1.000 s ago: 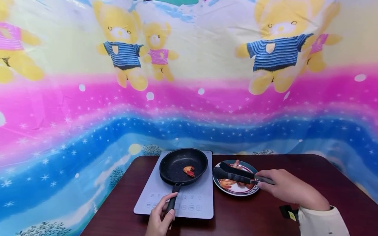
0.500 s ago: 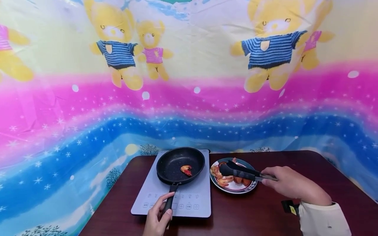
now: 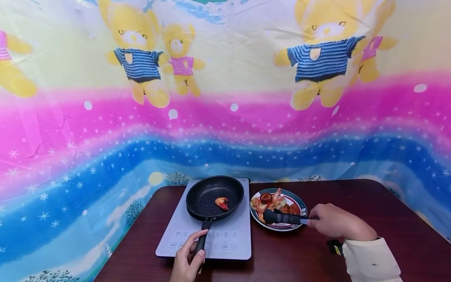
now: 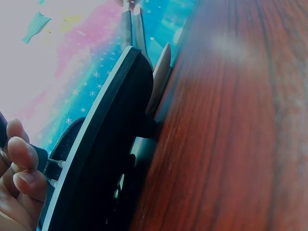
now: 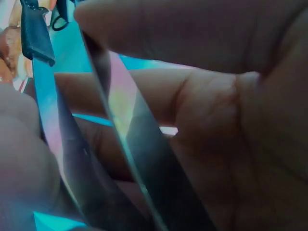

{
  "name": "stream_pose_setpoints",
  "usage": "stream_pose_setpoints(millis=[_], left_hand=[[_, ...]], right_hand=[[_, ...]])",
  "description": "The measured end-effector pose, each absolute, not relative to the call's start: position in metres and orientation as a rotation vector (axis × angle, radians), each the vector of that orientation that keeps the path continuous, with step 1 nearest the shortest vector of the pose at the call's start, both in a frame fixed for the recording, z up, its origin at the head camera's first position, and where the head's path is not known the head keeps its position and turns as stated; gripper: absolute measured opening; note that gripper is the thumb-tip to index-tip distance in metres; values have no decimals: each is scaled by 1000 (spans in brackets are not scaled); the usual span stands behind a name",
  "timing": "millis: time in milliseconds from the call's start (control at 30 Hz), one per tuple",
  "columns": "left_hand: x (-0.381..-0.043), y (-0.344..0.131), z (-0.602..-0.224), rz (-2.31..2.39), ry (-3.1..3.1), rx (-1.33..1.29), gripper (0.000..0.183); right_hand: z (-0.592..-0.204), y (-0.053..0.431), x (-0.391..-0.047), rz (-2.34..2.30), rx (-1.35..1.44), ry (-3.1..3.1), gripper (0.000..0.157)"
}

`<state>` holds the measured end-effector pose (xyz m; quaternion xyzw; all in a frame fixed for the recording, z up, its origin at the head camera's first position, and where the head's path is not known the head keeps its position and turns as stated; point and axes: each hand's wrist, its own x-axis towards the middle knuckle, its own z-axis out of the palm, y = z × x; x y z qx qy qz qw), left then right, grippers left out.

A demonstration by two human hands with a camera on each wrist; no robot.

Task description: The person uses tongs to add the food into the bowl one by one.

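Observation:
In the head view my left hand grips the black handle of a frying pan. One orange-red piece, likely a shrimp, lies in the pan. My right hand holds black-tipped metal tongs, whose heads are over the near side of a plate and look close together. Shrimp and reddish-brown pieces fill the plate. Whether the tongs pinch any food cannot be made out. The right wrist view shows the tongs' metal arms between thumb and fingers.
Under the pan lies a flat white induction cooker with touch keys. Cooker and plate stand side by side on a dark red-brown table. A printed bear curtain hangs behind the table's far edge.
My right hand has brought the tongs lower, toward the near side of the plate, and their heads have come together. The left hand still grips the pan handle. The head view has shifted slightly.

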<state>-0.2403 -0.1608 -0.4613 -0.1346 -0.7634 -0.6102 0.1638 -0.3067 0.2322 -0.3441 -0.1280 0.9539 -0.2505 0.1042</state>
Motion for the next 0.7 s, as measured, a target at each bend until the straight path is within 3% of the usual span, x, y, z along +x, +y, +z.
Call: stream_pose_setpoints(millis=[700], left_hand=[[-240, -160, -460, -1733, -2195, -374, 44]], right_hand=[[-343, 226, -313, -670, -470, 2865, 25]])
